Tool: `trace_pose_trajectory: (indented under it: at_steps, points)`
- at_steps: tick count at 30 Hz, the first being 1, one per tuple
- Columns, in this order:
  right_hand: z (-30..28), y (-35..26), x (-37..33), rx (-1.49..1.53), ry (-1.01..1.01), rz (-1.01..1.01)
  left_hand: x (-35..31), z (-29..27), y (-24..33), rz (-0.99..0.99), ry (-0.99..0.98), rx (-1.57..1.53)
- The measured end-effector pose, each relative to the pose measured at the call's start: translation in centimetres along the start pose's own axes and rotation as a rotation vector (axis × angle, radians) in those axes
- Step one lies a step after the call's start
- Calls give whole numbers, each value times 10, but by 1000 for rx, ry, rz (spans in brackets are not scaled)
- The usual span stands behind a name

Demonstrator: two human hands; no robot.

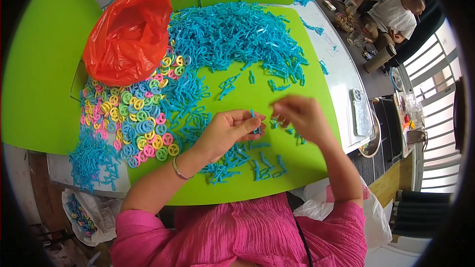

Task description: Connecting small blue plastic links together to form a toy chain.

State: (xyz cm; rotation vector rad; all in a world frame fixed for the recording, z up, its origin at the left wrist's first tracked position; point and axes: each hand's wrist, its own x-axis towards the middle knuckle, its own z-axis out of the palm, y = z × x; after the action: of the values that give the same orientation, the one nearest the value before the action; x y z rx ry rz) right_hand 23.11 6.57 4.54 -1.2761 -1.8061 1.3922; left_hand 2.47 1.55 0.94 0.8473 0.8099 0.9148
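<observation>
My left hand (230, 131) is closed in a pinch around a small blue plastic piece (253, 122), held upright between thumb and fingers over the middle of the green board (302, 168). To its right, my right hand (304, 117) hovers with bent fingers drawn together; whatever they may hold is hidden. A few loose blue pieces lie beneath and beside it. Between my forearms and the board's near edge are several more blue pieces (267, 165). Beyond my hands rises a large heap of the same blue pieces (227, 34).
Pink, yellow, green and blue plastic rings (141, 118) are piled at the left, below a red plastic bag (128, 39). A phone (362, 113) lies on the white table at right. Another person (391, 12) sits at a dark table. A white sack (89, 217) stands lower left.
</observation>
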Motion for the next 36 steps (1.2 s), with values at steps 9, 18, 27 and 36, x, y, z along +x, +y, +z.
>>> trace_pose_trajectory:
  at_steps: [9, 18, 27, 36]
  points:
    - [-17, 32, 80, -861, 187, -73, 0, -2, -5, -29, -150, 86]
    - [-14, 8, 45, 263, 68, -97, 3, -13, -3, -123, -197, -411]
    - [14, 9, 9, 656, -4, -124, -1, -16, -8, -79, -386, -542]
    - [21, 4, 0, 608, -6, -133, -4, -6, 1, -69, -269, -351]
